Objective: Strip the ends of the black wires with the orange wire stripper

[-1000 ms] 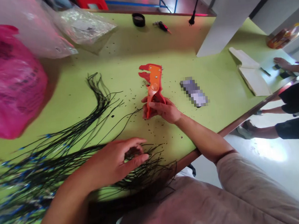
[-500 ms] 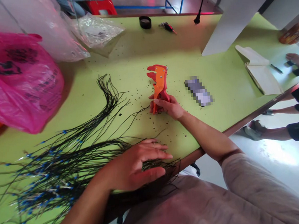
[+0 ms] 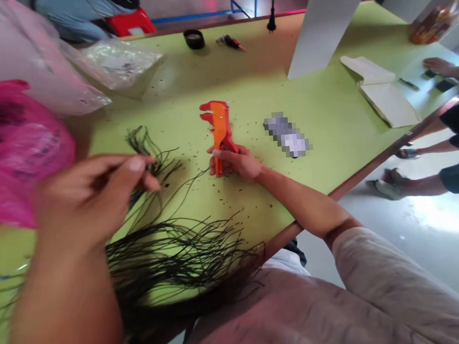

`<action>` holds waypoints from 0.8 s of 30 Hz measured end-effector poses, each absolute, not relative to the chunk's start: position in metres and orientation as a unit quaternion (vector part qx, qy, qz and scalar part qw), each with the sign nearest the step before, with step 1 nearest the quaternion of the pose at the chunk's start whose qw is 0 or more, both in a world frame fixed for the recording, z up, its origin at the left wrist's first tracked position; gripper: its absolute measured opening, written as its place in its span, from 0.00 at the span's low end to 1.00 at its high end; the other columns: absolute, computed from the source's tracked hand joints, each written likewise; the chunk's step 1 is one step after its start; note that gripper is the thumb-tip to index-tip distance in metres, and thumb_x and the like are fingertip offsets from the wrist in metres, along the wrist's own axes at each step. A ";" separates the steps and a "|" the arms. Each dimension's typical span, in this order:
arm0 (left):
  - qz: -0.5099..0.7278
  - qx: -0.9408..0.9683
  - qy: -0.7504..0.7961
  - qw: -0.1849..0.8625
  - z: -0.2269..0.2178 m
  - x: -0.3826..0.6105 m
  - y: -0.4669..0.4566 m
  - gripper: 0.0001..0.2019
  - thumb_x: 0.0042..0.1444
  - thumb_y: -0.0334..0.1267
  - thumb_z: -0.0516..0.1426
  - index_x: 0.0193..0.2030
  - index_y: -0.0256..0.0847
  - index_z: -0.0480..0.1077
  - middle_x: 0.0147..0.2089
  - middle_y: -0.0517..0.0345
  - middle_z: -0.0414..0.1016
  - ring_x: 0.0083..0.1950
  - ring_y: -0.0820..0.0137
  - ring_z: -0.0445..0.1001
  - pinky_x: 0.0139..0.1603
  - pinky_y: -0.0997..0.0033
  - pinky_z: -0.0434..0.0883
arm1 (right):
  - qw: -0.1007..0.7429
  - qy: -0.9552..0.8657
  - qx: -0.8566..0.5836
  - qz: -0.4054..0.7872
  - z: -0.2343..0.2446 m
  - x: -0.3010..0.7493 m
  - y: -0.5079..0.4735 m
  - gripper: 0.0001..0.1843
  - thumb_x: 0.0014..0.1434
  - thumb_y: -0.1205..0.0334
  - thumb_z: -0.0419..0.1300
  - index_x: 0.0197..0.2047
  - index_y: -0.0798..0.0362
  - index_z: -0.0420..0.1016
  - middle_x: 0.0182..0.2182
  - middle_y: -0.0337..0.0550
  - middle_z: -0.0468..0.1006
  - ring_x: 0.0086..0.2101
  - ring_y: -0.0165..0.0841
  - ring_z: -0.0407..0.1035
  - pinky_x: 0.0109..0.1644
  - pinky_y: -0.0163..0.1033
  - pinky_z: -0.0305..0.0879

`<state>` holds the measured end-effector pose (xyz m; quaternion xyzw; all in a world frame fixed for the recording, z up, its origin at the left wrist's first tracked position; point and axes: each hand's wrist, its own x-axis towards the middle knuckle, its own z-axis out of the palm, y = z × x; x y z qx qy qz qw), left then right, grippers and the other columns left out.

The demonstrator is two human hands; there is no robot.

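Observation:
My right hand [image 3: 234,164] grips an orange wire stripper [image 3: 219,125] upright on the green table [image 3: 293,188], its red jaws pointing away from me. My left hand [image 3: 93,197] is raised and blurred above the table, its fingers pinched together on some strands of a bundle of thin black wires [image 3: 172,254]. The wires spread over the table's near edge and loop out past those fingertips. Small black insulation bits lie scattered around the stripper.
A pink plastic bag [image 3: 11,150] and a clear bag [image 3: 117,64] lie at the left. A black roll [image 3: 194,38], a small red-tipped tool [image 3: 230,42], a pixelated phone [image 3: 287,134], white paper [image 3: 381,96] and a co-worker's hand [image 3: 440,66] are on the table.
My left hand has lifted off the wires and moved up and left. The blue-tipped wire ends no longer show on the table. My right hand still holds the stripper.

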<state>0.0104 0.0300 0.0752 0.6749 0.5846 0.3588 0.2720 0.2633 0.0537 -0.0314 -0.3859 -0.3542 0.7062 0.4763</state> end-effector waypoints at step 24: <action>0.262 0.694 0.571 0.352 0.005 0.032 0.041 0.12 0.65 0.47 0.60 0.49 0.41 0.72 0.38 0.59 0.81 0.34 0.70 0.79 0.40 0.68 0.73 | 0.504 -0.379 -0.367 0.684 -0.023 0.267 0.054 0.22 0.65 0.46 0.74 0.51 0.52 0.76 0.39 0.44 0.85 0.37 0.36 0.83 0.41 0.40 0.82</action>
